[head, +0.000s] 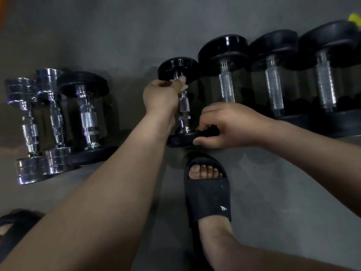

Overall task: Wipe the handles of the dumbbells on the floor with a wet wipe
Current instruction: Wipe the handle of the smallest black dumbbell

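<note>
Head view: I count seven dumbbells on the grey floor (117,36). Two chrome dumbbells (29,130) and one black-plated dumbbell (88,122) lie at 9 o'clock, and three large black dumbbells (272,85) lie at 2 o'clock. The small dumbbell (184,106) is at centre. Its long axis runs 12 to 6 o'clock, with one plate far from me and one near. My left hand (160,96) curls round the wet wipe (184,87) at the handle's far end. My right hand (230,126) grips the near plate. I wear two black slippers (209,192), at 6 and 8 o'clock.
</note>
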{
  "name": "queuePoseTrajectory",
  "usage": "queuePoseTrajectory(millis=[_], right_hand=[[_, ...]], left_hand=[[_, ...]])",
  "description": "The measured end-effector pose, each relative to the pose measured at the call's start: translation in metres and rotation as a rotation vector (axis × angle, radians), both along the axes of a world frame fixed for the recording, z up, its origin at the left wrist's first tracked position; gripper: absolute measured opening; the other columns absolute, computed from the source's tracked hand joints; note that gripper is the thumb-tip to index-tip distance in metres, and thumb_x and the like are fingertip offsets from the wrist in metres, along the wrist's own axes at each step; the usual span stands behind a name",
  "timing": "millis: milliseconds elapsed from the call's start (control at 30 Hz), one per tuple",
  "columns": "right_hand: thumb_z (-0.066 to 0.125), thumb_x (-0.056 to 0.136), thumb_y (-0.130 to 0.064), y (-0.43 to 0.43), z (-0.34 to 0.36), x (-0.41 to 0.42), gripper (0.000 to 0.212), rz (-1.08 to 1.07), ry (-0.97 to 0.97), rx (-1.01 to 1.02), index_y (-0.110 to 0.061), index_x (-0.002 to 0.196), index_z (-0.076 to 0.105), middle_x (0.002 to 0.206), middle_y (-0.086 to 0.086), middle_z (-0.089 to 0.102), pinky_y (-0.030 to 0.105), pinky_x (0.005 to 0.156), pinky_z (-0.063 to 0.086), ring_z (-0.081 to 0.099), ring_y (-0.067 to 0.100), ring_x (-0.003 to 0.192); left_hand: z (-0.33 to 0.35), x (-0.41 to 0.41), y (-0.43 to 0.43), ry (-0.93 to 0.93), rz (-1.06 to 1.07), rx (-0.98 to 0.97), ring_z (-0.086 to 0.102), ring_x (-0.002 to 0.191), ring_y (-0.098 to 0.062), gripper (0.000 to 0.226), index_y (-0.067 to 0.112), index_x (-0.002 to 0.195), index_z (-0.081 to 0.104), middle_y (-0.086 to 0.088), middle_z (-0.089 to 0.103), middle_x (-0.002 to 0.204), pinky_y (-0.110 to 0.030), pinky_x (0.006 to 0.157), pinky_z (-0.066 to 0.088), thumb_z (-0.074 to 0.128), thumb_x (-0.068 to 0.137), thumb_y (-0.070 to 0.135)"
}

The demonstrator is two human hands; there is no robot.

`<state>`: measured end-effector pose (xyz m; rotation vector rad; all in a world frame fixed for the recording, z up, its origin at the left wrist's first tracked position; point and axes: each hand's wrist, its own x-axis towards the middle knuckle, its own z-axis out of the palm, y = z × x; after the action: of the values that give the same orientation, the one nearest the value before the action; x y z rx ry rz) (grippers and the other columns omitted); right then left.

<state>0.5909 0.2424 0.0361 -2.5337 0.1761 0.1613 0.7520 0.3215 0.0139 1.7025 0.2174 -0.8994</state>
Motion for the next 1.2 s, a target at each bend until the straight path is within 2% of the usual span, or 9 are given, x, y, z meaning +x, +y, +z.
queuePoseTrajectory(millis=[167,300,400,500,600,700,833,1000,1200], right_hand=[[0.06,0.083,-0.064,0.0,0.002,0.002,0.041,0.0,0.012,0.001,-0.023,0.083,0.066,0.081,-0.011,0.056,0.034,0.062,0.051,0.058,0.014,0.077],[0.061,0.084,-0.062,0.001,0.004,0.002,0.039,0.004,0.004,-0.003,-0.023,0.082,0.065,0.08,-0.011,0.055,0.034,0.061,0.049,0.057,0.013,0.076],[0.063,0.085,-0.06,0.001,0.003,0.001,0.038,0.006,-0.008,-0.01,-0.022,0.081,0.065,0.08,-0.01,0.055,0.03,0.059,0.045,0.056,0.014,0.075],[0.061,0.084,-0.061,0.001,0.003,0.0,0.039,0.005,-0.007,-0.029,-0.022,0.082,0.065,0.08,-0.01,0.056,0.027,0.059,0.041,0.057,0.014,0.076],[0.057,0.083,-0.065,0.001,0.004,0.001,0.042,0.009,0.017,-0.02,-0.024,0.083,0.064,0.081,-0.012,0.055,0.03,0.061,0.047,0.057,0.013,0.078],[0.054,0.081,-0.068,0.001,0.006,0.003,0.044,0.01,0.059,0.002,-0.025,0.084,0.063,0.083,-0.012,0.055,0.034,0.065,0.05,0.057,0.011,0.081],[0.052,0.08,-0.071,0.0,0.008,0.004,0.047,-0.004,0.091,0.01,-0.026,0.085,0.064,0.084,-0.012,0.056,0.033,0.065,0.051,0.056,0.01,0.08],[0.05,0.086,-0.063,0.002,0.01,0.006,0.04,-0.044,0.124,0.066,-0.025,0.079,0.062,0.08,-0.01,0.056,0.036,0.066,0.051,0.056,0.009,0.075],[0.062,0.09,-0.025,0.001,0.015,0.017,0.009,-0.329,0.055,0.119,-0.02,0.09,0.07,0.084,-0.008,0.068,0.036,0.077,0.052,0.062,0.01,0.08]], left_hand=[[-0.003,-0.007,0.023,-0.318,-0.248,0.063,0.069,0.073,-0.007,0.011,0.014,0.09,0.075,0.004,0.074,0.081,-0.022,0.069,0.055,0.075,0.088,0.025],[-0.005,-0.008,0.01,-0.372,-0.157,0.11,0.069,0.074,-0.006,0.011,0.019,0.085,0.072,0.007,0.072,0.078,-0.027,0.074,0.058,0.081,0.079,0.019],[-0.006,-0.009,0.002,-0.407,-0.096,0.113,0.068,0.072,-0.007,0.014,0.022,0.083,0.067,0.007,0.07,0.076,-0.026,0.072,0.057,0.081,0.079,0.023],[-0.008,-0.009,0.01,-0.487,-0.211,0.134,0.065,0.067,-0.006,0.009,0.02,0.081,0.068,0.006,0.069,0.072,-0.019,0.062,0.05,0.075,0.086,0.024],[-0.012,-0.001,0.02,-0.466,-0.331,0.145,0.06,0.057,-0.007,0.02,0.015,0.075,0.071,0.001,0.07,0.067,-0.023,0.057,0.05,0.077,0.086,0.031],[-0.012,0.002,0.033,-0.348,-0.404,0.117,0.07,0.065,-0.019,0.033,0.013,0.074,0.074,-0.003,0.074,0.07,-0.037,0.068,0.061,0.083,0.078,0.044],[-0.011,-0.003,0.054,-0.273,-0.483,0.102,0.074,0.079,-0.027,0.011,0.015,0.075,0.074,-0.007,0.076,0.078,-0.051,0.079,0.061,0.08,0.078,0.024],[0.003,-0.006,0.073,-0.255,-0.692,0.093,0.063,0.065,0.001,0.008,0.012,0.078,0.076,0.007,0.074,0.071,-0.018,0.065,0.053,0.082,0.083,0.016],[0.006,-0.012,0.08,-0.422,-0.729,0.14,0.069,0.081,-0.003,0.016,0.025,0.09,0.076,0.009,0.075,0.086,-0.022,0.076,0.054,0.066,0.089,0.012]])
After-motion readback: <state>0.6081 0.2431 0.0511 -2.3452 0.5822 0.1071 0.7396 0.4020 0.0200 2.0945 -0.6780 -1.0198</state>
